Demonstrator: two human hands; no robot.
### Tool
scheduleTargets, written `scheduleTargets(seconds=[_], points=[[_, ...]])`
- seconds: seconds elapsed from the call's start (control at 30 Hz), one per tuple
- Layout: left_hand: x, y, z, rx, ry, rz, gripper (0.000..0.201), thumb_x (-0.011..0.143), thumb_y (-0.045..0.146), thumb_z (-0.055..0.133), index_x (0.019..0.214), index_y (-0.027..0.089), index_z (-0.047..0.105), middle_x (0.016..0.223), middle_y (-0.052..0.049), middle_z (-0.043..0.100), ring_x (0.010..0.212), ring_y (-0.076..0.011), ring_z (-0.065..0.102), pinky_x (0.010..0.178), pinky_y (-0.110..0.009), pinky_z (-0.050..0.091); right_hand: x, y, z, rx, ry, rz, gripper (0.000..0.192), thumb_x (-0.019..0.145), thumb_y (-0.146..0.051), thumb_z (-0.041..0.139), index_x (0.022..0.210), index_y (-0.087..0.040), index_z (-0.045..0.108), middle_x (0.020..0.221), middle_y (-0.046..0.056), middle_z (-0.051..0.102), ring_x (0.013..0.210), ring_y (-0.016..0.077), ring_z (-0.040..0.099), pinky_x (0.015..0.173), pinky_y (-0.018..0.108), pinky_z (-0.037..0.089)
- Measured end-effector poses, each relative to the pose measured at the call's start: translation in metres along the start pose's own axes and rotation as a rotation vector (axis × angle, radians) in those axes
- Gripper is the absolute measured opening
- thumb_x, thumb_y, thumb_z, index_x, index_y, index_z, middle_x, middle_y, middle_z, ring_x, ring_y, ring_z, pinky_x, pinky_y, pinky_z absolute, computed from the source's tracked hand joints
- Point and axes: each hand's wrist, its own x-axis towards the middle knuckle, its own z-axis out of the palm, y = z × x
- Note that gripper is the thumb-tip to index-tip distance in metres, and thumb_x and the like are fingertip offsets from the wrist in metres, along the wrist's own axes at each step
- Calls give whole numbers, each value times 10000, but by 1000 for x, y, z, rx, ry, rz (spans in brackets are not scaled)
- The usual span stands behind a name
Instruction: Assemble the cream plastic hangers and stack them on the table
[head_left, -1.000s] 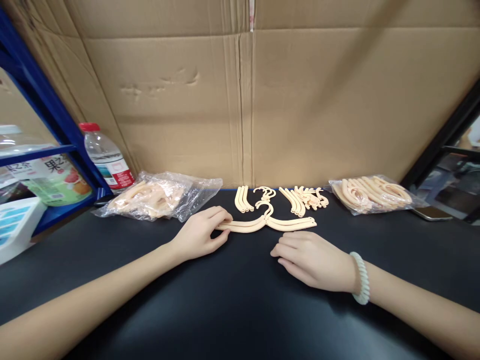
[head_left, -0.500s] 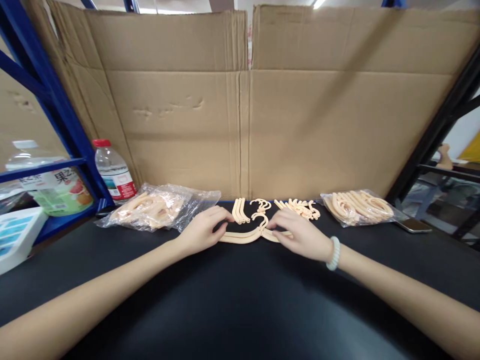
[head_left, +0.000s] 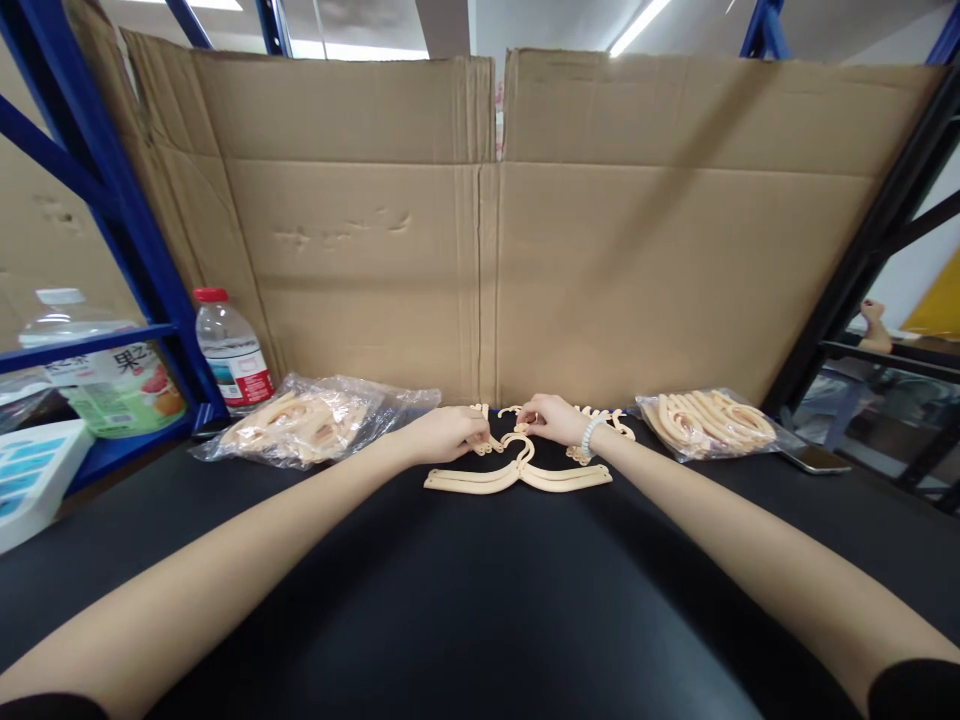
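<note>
On the near side, the hangers [head_left: 519, 470] lie left to right, hooks just short of my right hand [head_left: 555, 418]; my left hand [head_left: 448, 433] reaches curved strips [head_left: 492, 446]. Fingers curl; I cannot tell whether either grips.

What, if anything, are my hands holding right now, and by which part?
It cannot be told: your left hand is at the curved strips and your right hand at the small hooks, but any grip is hidden.

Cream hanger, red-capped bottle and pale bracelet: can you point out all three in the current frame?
Cream hanger [head_left: 520, 469]: head view, where hook meets arms.
Red-capped bottle [head_left: 232, 350]: head view, middle of its body.
Pale bracelet [head_left: 589, 436]: head view, midway along its visible band.
</note>
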Motion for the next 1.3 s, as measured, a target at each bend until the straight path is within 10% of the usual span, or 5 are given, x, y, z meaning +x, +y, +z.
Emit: scheduleTargets(seconds=[0.67,0.97,1.3], points=[[-15,-7,9,-90,171,-70,211,825,36,419,899,180,554,956,-49,553,807,-165,557,692,-259,437,-58,-49,-36,1051,383,243,387,708,-500,706,896,-178,600,728,-17,526,562,78,497,478,219,413],[-40,69,-5,-630,451,-23,194,940,101,293,1024,212,428,1125,-72,503,906,-142,546,829,-319,473,-108,-89,-16,1307,482,360,314,772,-419,708,963,-192,605,649,-34,575,470,67,513,444,197,356],[-57,114,14,-917,348,-40,195,981,171,297,912,183,480,877,-41,491,749,-143,472,701,-287,435,-124,-108,25,1372,308,416,250,811,-407,667,894,-171,656,838,56,661,697,153,638,548,241,479]])
